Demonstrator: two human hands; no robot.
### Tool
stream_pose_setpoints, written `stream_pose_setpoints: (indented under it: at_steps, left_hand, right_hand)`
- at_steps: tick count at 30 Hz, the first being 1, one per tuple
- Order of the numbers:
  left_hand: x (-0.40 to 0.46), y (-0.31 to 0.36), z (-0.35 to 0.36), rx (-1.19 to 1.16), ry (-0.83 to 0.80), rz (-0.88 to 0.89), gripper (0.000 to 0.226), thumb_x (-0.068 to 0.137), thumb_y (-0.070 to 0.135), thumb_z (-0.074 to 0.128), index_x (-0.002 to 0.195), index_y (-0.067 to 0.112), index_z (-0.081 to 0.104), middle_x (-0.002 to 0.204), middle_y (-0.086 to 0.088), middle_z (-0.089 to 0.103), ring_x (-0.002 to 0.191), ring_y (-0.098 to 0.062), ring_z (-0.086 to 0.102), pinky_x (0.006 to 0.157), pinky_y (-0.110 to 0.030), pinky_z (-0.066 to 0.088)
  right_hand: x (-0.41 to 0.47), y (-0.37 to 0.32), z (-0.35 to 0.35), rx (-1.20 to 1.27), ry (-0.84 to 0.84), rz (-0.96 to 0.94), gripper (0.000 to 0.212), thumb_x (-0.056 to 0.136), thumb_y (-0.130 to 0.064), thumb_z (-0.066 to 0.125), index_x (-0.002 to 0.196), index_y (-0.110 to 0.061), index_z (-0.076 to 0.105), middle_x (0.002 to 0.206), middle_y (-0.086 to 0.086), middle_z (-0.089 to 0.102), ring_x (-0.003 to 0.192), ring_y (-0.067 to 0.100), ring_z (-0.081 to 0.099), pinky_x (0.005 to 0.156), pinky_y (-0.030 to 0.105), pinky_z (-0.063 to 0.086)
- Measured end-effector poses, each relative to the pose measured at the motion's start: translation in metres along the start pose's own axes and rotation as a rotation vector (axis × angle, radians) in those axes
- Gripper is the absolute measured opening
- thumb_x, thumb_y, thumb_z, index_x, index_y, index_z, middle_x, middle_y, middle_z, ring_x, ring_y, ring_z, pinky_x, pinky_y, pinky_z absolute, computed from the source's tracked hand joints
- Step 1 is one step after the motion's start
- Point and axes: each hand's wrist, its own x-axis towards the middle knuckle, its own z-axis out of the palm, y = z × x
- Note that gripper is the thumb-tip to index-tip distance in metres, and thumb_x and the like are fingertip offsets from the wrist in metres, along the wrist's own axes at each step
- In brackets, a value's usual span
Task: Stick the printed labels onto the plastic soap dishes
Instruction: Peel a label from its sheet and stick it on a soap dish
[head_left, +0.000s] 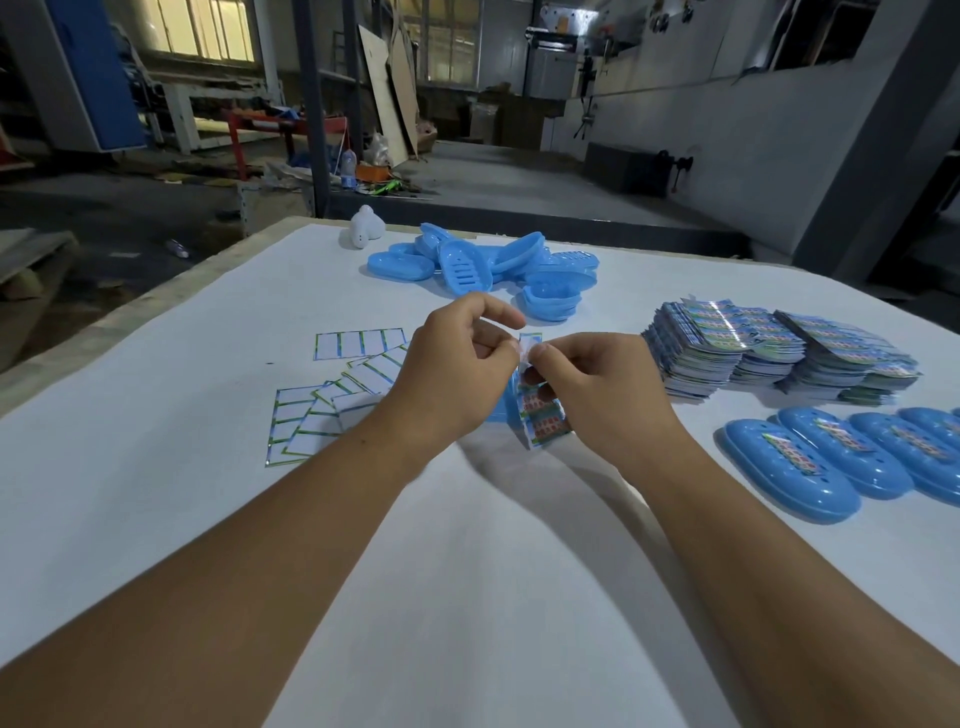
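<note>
Both hands meet over the middle of the white table. My right hand (597, 387) grips a printed label sheet (543, 415) that hangs below its fingers. My left hand (457, 374) pinches the sheet's top corner (529, 347) between thumb and forefinger. A blue soap dish (506, 408) lies under the hands, mostly hidden. A heap of unlabelled blue soap dishes (483, 267) sits at the far middle. At the right edge stands a row of labelled dishes (841, 460), each with a colourful label on top.
Stacks of printed label sheets (779, 353) lie at the right. Several used backing sheets (332, 395) with empty white cells are spread at the left. A small white object (362, 228) stands near the table's far edge. Beyond the table is a workshop floor.
</note>
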Motion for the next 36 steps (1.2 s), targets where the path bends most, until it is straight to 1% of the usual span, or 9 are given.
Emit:
stream_pose_setpoints:
  at_steps: [3,6,9,13,18,21,26,31,36]
  left_hand:
    - [0.0000,0.0005,0.0038,-0.010,0.020,0.011,0.018,0.090,0.016,0.064,0.088,0.033,0.068,0.077,0.013,0.070,0.076,-0.003,0.068,0.072,-0.025,0.058]
    - [-0.0021,0.0014,0.0049,-0.035,-0.006,0.009,0.015,0.088,0.024,0.071,0.097,0.036,0.068,0.085,0.016,0.070,0.079,0.001,0.069,0.070,-0.020,0.057]
    - [-0.0039,0.0003,0.0030,-0.084,-0.045,-0.013,0.030,0.086,0.020,0.074,0.108,0.039,0.065,0.089,0.018,0.071,0.083,0.001,0.071,0.078,-0.027,0.060]
    - [-0.0025,0.0000,0.0012,-0.056,-0.030,-0.038,0.035,0.087,0.015,0.073,0.112,0.038,0.064,0.090,0.011,0.071,0.085,-0.002,0.071,0.081,-0.032,0.061]
    - [-0.0022,-0.0005,0.0029,0.009,0.004,-0.022,0.031,0.088,0.014,0.070,0.109,0.036,0.064,0.086,0.010,0.070,0.080,-0.002,0.070,0.077,-0.030,0.061]
    - [-0.0013,0.0004,0.0022,0.060,0.054,0.012,0.027,0.088,0.013,0.066,0.104,0.035,0.065,0.083,0.012,0.067,0.079,-0.002,0.067,0.076,-0.030,0.061]
    - [-0.0003,0.0011,0.0026,0.049,0.056,0.002,0.025,0.091,0.014,0.056,0.102,0.036,0.064,0.076,0.010,0.066,0.076,-0.007,0.069,0.073,-0.040,0.061]
    - [-0.0014,0.0006,0.0043,-0.019,0.013,-0.017,0.025,0.091,0.024,0.069,0.106,0.041,0.057,0.080,0.009,0.072,0.074,-0.006,0.072,0.078,-0.042,0.061]
    - [0.0032,0.0021,0.0000,-0.097,0.076,-0.071,0.025,0.089,0.023,0.073,0.101,0.038,0.058,0.082,0.007,0.074,0.072,-0.007,0.073,0.071,-0.034,0.062]
  right_hand:
    - [0.0007,0.0023,0.0023,-0.034,-0.011,-0.023,0.031,0.093,-0.026,0.060,0.069,-0.013,0.074,0.067,0.005,0.072,0.061,0.021,0.062,0.065,0.041,0.056]
    - [0.0021,0.0031,0.0025,0.007,-0.016,-0.002,0.031,0.096,-0.025,0.059,0.072,-0.013,0.075,0.067,0.003,0.073,0.059,0.017,0.060,0.064,0.043,0.056]
    - [0.0033,0.0035,0.0010,0.086,-0.010,0.042,0.031,0.097,-0.024,0.060,0.074,-0.012,0.076,0.065,0.001,0.072,0.057,0.009,0.059,0.061,0.041,0.056]
    - [0.0026,0.0041,0.0000,0.117,-0.007,0.052,0.035,0.098,-0.027,0.061,0.072,-0.007,0.073,0.070,0.012,0.071,0.057,0.012,0.057,0.062,0.035,0.053]
    - [0.0046,0.0043,0.0007,0.080,-0.002,0.070,0.036,0.097,-0.028,0.060,0.071,-0.005,0.071,0.069,0.015,0.069,0.058,0.015,0.054,0.060,0.043,0.054]
    - [0.0054,0.0051,0.0004,0.053,-0.020,0.061,0.035,0.096,-0.025,0.058,0.071,-0.004,0.071,0.072,0.016,0.070,0.060,0.014,0.053,0.059,0.038,0.045]
    - [0.0030,0.0045,0.0008,0.067,-0.080,0.058,0.033,0.096,-0.025,0.059,0.068,-0.012,0.072,0.070,0.001,0.073,0.059,0.007,0.060,0.057,0.031,0.047]
    - [0.0024,0.0033,-0.0001,0.085,-0.093,0.027,0.034,0.097,-0.025,0.057,0.073,-0.005,0.071,0.070,0.007,0.070,0.059,0.009,0.056,0.058,0.032,0.046]
    - [0.0039,0.0038,-0.0003,0.106,-0.065,0.077,0.031,0.097,-0.026,0.060,0.072,-0.011,0.073,0.075,0.003,0.073,0.057,0.007,0.057,0.057,0.031,0.045]
